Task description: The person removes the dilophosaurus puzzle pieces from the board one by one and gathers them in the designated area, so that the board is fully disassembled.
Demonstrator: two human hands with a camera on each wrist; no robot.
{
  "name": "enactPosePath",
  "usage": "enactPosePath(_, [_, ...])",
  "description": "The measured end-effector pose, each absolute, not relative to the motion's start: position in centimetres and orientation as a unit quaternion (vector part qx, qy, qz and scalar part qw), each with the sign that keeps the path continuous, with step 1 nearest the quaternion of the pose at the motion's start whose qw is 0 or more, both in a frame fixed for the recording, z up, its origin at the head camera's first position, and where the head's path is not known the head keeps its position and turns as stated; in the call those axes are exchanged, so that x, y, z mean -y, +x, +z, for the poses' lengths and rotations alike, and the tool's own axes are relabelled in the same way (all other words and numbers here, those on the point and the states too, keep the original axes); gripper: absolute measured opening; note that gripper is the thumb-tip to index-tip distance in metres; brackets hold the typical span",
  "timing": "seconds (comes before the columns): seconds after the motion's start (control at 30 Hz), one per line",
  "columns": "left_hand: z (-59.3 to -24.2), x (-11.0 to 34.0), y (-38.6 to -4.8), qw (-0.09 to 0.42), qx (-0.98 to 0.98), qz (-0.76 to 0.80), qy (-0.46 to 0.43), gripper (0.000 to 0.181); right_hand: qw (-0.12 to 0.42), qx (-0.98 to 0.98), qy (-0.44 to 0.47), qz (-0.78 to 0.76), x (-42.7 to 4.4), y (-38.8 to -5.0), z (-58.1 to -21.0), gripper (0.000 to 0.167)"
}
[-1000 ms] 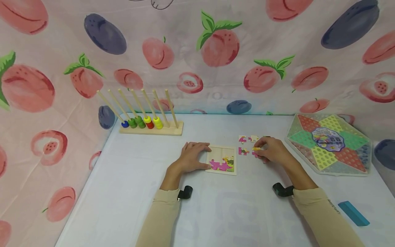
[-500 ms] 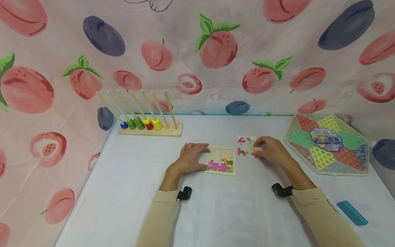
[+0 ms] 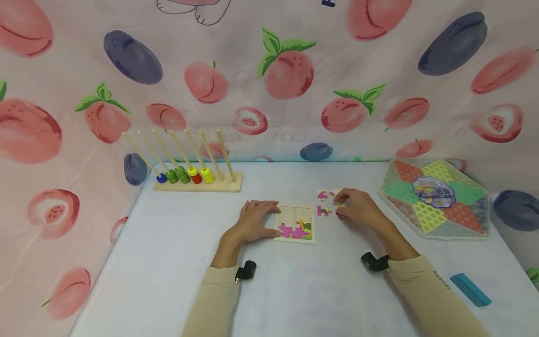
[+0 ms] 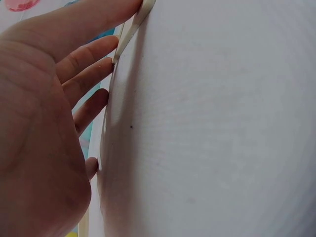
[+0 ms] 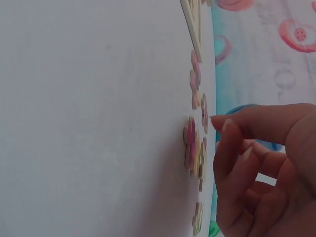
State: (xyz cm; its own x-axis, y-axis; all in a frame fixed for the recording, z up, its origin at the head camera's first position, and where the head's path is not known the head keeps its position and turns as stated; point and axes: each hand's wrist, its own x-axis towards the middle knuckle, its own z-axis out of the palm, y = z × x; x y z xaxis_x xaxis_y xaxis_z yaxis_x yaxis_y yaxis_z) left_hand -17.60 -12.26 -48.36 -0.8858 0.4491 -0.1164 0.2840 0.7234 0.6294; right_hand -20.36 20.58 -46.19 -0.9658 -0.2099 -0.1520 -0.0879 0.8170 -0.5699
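In the head view my left hand (image 3: 251,223) holds the left side of a small square wooden puzzle tray (image 3: 298,207), thumb at the near corner and index finger at the far one. Pink, green and yellow pieces (image 3: 294,231) fill the tray's near part; bare wood shows behind. To its right lie loose jigsaw pieces, among them a pink one (image 3: 322,194) and a pink-green one (image 3: 323,211). Over the rightmost pieces hovers my right hand (image 3: 359,208), fingers loosely bent. The right wrist view shows its fingertips apart from a pink-yellow piece (image 5: 190,146) on the table.
A wooden rod stand (image 3: 198,185) with coloured beads is at the back left. A hexagonal star-patterned game board (image 3: 433,196) lies at the right, and a blue block (image 3: 470,290) nearer the front. Fruit-patterned cloth (image 3: 248,75) hangs behind the white table (image 3: 168,262).
The head view has shifted slightly. My right fingers stay around the rightmost loose pieces, where the yellow on a piece is now less visible. My left hand keeps its hold on the tray.
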Motion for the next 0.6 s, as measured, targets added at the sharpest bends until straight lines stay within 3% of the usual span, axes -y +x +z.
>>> enactPosePath(0.27, [-48.4, 12.5, -17.3, 0.135, -0.915, 0.325, 0.196, 0.057, 0.085, -0.924, -0.146, -0.342, -18.1, -20.0, -46.4, 0.018])
enactPosePath(0.6, [-48.5, 12.5, -17.3, 0.130, -0.917, 0.323, 0.197, 0.056, 0.115, -0.898, -0.250, -0.344, -15.5, -19.3, -45.7, 0.033])
